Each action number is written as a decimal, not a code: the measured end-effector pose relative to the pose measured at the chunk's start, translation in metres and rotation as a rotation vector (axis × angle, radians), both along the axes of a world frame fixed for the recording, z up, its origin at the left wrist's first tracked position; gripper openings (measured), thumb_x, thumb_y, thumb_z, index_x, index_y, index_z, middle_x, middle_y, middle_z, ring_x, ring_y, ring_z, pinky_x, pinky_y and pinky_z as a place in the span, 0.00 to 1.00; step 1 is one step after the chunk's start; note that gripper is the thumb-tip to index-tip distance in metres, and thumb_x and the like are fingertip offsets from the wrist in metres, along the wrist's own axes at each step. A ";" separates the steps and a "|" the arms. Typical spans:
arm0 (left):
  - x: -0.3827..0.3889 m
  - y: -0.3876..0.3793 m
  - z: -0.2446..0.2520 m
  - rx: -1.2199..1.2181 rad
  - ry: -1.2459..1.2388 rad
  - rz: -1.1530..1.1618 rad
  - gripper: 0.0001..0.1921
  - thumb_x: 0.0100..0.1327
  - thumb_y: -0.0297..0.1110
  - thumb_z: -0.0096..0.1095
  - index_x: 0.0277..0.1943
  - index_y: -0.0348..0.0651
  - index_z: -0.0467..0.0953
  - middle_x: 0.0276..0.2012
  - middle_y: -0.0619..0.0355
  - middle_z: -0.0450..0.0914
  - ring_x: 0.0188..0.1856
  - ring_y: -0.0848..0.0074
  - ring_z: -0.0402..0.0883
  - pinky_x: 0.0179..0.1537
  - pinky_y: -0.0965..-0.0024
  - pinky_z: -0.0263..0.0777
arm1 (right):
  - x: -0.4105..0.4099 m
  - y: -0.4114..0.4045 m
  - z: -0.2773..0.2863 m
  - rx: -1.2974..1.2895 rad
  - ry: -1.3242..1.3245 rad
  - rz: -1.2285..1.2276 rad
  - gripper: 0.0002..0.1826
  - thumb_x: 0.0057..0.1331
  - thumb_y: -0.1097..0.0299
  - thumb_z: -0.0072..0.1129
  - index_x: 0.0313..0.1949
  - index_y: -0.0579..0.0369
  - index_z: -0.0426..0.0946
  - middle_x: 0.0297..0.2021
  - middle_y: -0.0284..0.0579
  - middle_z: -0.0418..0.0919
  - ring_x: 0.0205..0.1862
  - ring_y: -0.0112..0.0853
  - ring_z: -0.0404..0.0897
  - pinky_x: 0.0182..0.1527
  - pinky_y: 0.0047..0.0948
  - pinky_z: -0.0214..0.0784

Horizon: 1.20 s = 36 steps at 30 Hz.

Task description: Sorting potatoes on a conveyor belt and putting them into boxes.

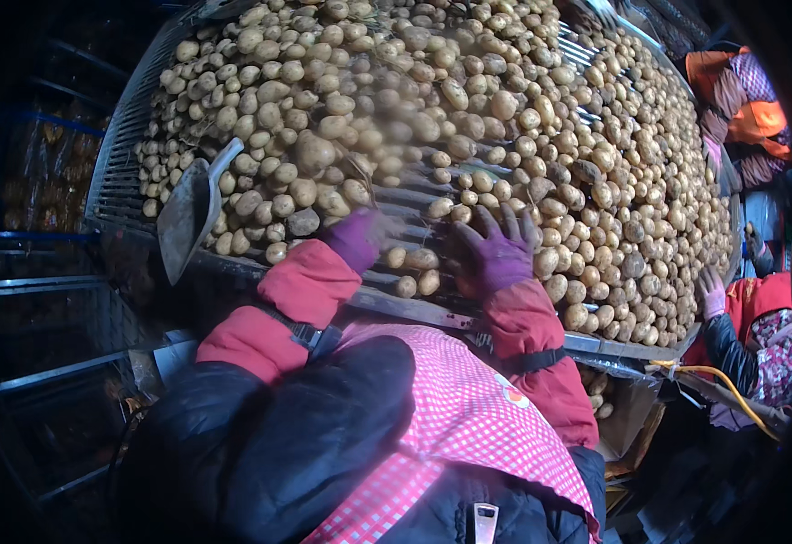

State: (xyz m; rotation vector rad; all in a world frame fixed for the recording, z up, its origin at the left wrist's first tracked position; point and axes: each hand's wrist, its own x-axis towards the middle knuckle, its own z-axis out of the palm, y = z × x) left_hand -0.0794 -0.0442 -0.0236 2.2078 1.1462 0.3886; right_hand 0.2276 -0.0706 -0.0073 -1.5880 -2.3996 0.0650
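A heap of potatoes covers a slatted metal sorting table before me. Purple work gloves cover both my hands. My left hand is over the near slats, beside the potatoes at the left; its fingertips are blurred, and I cannot tell whether they hold anything. With fingers spread, my right hand rests against the near side of the potatoes on the right. Several small potatoes lie on the slats between my hands. Left of my left hand, a metal scoop lies tilted over the table's near edge.
Two co-workers stand at the right, one in an orange garment, the other in a red one. A gloved hand touches the table's edge there. A yellow hose or cable hangs below. Metal racks stand at the left.
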 end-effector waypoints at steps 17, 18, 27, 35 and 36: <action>0.014 0.066 0.003 0.339 0.205 0.123 0.14 0.70 0.34 0.55 0.55 0.46 0.79 0.49 0.51 0.85 0.46 0.55 0.87 0.47 0.52 0.80 | -0.030 0.091 0.009 -0.102 0.004 0.064 0.21 0.63 0.71 0.65 0.56 0.47 0.78 0.57 0.51 0.81 0.59 0.55 0.80 0.57 0.49 0.77; 0.020 0.073 0.000 0.267 0.348 0.097 0.14 0.70 0.34 0.55 0.56 0.46 0.79 0.49 0.51 0.85 0.45 0.56 0.87 0.47 0.51 0.80 | -0.043 0.094 0.002 -0.148 -0.002 0.092 0.21 0.63 0.70 0.64 0.57 0.47 0.78 0.57 0.51 0.81 0.58 0.55 0.80 0.57 0.49 0.77; 0.032 0.090 0.031 -0.045 0.651 0.023 0.17 0.74 0.34 0.52 0.62 0.49 0.78 0.55 0.48 0.84 0.57 0.57 0.85 0.59 0.56 0.78 | -0.055 0.117 0.008 -0.663 0.521 -0.107 0.21 0.69 0.63 0.61 0.61 0.47 0.75 0.55 0.47 0.80 0.53 0.48 0.81 0.54 0.49 0.78; 0.021 0.071 0.027 0.175 0.167 0.209 0.10 0.70 0.36 0.61 0.51 0.48 0.79 0.39 0.49 0.86 0.40 0.55 0.87 0.42 0.52 0.79 | -0.047 0.127 -0.008 -1.089 1.248 -0.316 0.22 0.73 0.57 0.58 0.64 0.48 0.73 0.54 0.44 0.79 0.49 0.43 0.81 0.51 0.50 0.79; 0.020 0.066 0.032 0.053 0.027 0.285 0.09 0.71 0.37 0.61 0.51 0.48 0.79 0.37 0.50 0.86 0.39 0.55 0.87 0.42 0.52 0.78 | -0.043 0.120 -0.005 -1.113 1.327 -0.330 0.23 0.74 0.56 0.58 0.65 0.48 0.73 0.54 0.43 0.79 0.48 0.42 0.81 0.51 0.50 0.80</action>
